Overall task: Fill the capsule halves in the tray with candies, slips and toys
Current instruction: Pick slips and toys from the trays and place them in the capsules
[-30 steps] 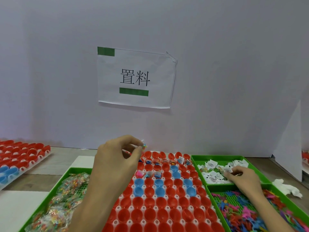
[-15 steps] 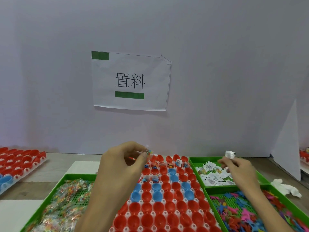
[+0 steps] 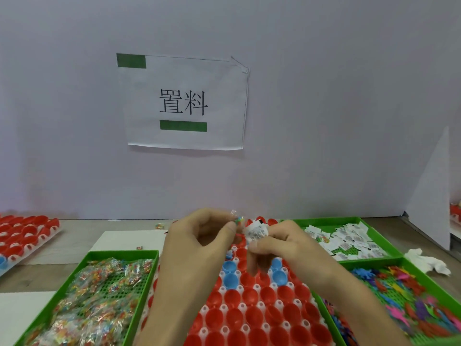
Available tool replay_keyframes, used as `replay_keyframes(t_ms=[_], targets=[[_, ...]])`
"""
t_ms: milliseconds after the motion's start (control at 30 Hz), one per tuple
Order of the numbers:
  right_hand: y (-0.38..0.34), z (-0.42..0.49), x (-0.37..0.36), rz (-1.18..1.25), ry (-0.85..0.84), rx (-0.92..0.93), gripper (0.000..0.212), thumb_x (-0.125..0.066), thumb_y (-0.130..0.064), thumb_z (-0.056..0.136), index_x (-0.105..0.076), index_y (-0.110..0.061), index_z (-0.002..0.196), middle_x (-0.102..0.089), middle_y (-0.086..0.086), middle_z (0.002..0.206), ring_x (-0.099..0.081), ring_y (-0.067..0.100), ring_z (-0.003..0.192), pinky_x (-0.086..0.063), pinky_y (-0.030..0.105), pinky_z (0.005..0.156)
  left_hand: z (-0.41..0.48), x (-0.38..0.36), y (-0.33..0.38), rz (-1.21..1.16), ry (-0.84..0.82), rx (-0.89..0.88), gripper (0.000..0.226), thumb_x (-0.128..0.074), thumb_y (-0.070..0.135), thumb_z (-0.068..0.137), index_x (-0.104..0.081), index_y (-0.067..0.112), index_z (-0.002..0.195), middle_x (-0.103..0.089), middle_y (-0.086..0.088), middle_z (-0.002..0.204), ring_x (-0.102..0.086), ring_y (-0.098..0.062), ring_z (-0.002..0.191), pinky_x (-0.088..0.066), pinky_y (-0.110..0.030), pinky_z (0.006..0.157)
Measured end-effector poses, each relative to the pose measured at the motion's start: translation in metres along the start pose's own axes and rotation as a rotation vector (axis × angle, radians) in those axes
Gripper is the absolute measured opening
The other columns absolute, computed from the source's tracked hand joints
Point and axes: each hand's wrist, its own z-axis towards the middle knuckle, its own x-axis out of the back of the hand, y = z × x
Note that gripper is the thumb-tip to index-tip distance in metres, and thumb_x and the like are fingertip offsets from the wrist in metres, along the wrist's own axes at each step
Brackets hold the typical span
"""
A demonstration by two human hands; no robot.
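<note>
**A:** The slip has been carried from its bin to over the tray, clamped in the right grip.

**B:** yep, candy is pinched in the left grip. Filling step. Both probably get dropped into an empty half next.

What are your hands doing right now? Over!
Left grip pinching a candy packet. Right grip pinching a paper slip. Both over the capsule tray's far rows. Nothing blocking the cups.

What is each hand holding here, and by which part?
Left hand pinches a candy packet by its lower end; right hand pinches a paper slip by its lower edge.
</note>
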Motion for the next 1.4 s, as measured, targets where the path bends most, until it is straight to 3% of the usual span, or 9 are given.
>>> replay_keyframes(t_ms=[200, 300, 367, 567, 667, 867, 1200, 1300, 1400], targets=[[-0.008, -0.003, -0.006, 0.046, 0.002, 0.008, 0.031, -0.052, -0.021, 0.080, -0.069, -0.020, 0.054, -0.070, 0.005, 0.061, -0.061, 0.015, 0.057, -0.048, 0.028, 0.061, -0.003, -0.005, 0.006, 0.055, -0.162, -0.029, 0.023, -0.068, 0.008, 0.091, -0.078, 0.027, 0.083, -0.077, 0.013, 0.078, -0.073, 0.000, 0.077, -0.053, -0.009, 0.070], [-0.006, -0.005, -0.003, 0.030, 0.006, -0.004, 0.035, -0.052, -0.027, 0.082, -0.069, -0.020, 0.053, -0.069, 0.003, 0.059, -0.060, 0.011, 0.054, -0.048, 0.024, 0.058, -0.004, -0.001, 0.011, 0.072, -0.271, -0.056, 0.009, -0.072, 0.032, 0.086, -0.078, 0.030, 0.093, -0.077, 0.016, 0.086, -0.073, 0.000, 0.086, -0.054, -0.012, 0.081], [-0.005, -0.007, -0.002, 0.020, 0.002, -0.020, 0.035, -0.053, -0.030, 0.083, -0.070, -0.019, 0.053, -0.069, 0.004, 0.059, -0.058, 0.013, 0.054, -0.048, 0.023, 0.058, -0.006, 0.000, 0.011, 0.085, -0.328, -0.061, 0.025, -0.073, 0.045, 0.077, -0.078, 0.030, 0.096, -0.078, 0.016, 0.089, -0.073, -0.001, 0.089, -0.055, -0.015, 0.083], [0.000, -0.014, 0.007, -0.102, -0.073, -0.067, 0.029, -0.057, -0.044, 0.090, -0.074, -0.027, 0.074, -0.070, -0.002, 0.068, -0.063, 0.009, 0.061, -0.049, 0.022, 0.064, -0.007, -0.002, 0.010, 0.190, -0.187, -0.126, 0.011, -0.076, 0.017, 0.084, -0.080, 0.028, 0.084, -0.076, 0.018, 0.078, -0.073, 0.000, 0.080, -0.056, -0.014, 0.077], [0.000, -0.017, 0.013, -0.138, 0.043, -0.026, 0.025, -0.064, -0.060, 0.080, -0.070, -0.041, 0.094, -0.072, -0.009, 0.085, -0.071, 0.009, 0.070, -0.052, 0.025, 0.071, -0.007, -0.001, 0.011, 0.194, -0.137, -0.120, 0.013, -0.077, 0.016, 0.084, -0.079, 0.029, 0.084, -0.076, 0.017, 0.077, -0.073, -0.001, 0.078, -0.056, -0.014, 0.077], [-0.005, -0.018, 0.011, -0.014, 0.166, 0.132, 0.018, -0.076, -0.045, 0.082, -0.073, -0.033, 0.095, -0.076, -0.005, 0.091, -0.074, 0.013, 0.084, -0.058, 0.023, 0.079, -0.006, -0.002, 0.008, 0.234, -0.156, -0.140, 0.013, -0.074, 0.015, 0.087, -0.078, 0.028, 0.088, -0.076, 0.017, 0.078, -0.073, -0.001, 0.080, -0.057, -0.016, 0.079], [-0.007, -0.020, 0.013, 0.093, 0.251, 0.200, 0.009, -0.081, -0.028, 0.077, -0.077, -0.026, 0.084, -0.078, -0.002, 0.083, -0.075, 0.013, 0.079, -0.057, 0.019, 0.072, -0.004, -0.002, 0.008, -0.056, -0.187, 0.064, 0.023, -0.077, 0.037, 0.064, -0.080, 0.028, 0.085, -0.079, 0.008, 0.084, -0.075, -0.007, 0.083, -0.056, -0.011, 0.074], [-0.009, -0.023, 0.026, -0.036, 0.131, 0.100, 0.014, -0.075, -0.043, 0.082, -0.074, -0.030, 0.084, -0.076, -0.005, 0.083, -0.074, 0.010, 0.077, -0.056, 0.018, 0.072, -0.005, -0.002, 0.010, -0.062, -0.203, 0.071, 0.015, -0.077, 0.032, 0.069, -0.081, 0.034, 0.083, -0.079, 0.010, 0.082, -0.075, -0.005, 0.080, -0.053, -0.008, 0.070], [0.006, -0.032, 0.057, -0.393, -0.027, -0.137, 0.009, -0.069, -0.048, 0.088, -0.073, -0.040, 0.092, -0.072, -0.016, 0.089, -0.070, 0.003, 0.077, -0.054, 0.016, 0.068, -0.005, -0.001, 0.010, -0.026, -0.161, 0.045, 0.032, -0.080, 0.020, 0.077, -0.074, 0.051, 0.085, -0.077, 0.014, 0.079, -0.074, -0.001, 0.077, -0.050, -0.004, 0.066]])
